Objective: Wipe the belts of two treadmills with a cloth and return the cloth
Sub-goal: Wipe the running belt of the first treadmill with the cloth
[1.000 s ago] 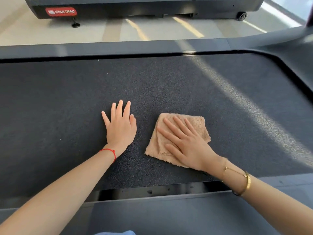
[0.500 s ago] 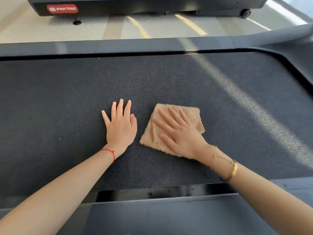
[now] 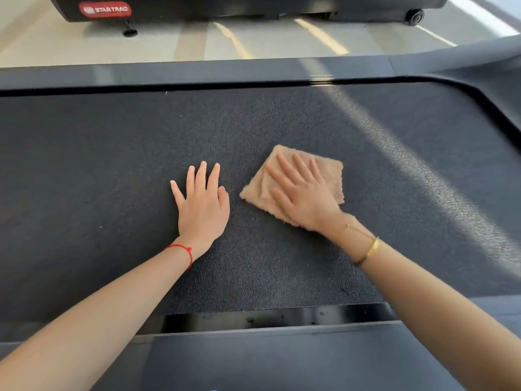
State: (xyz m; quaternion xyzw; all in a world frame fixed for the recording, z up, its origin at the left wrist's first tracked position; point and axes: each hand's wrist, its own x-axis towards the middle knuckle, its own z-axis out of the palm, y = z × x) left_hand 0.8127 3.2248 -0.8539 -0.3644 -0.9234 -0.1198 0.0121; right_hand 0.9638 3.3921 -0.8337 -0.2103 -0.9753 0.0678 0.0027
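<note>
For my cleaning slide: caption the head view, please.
Right hand presses a tan fluffy cloth flat on the dark textured treadmill belt; left hand braces beside it.

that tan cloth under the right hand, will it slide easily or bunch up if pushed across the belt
The cloth looks soft and fluffy, so probably floppy and light. The belt looks coarse and grainy, so it likely drags on the pile; a loose edge may bunch or fold. The right hand presses flat with spread fingers, which should keep it spread while sliding.

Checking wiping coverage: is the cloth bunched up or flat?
Flat: the cloth lies pressed on the belt under the right hand.
</note>
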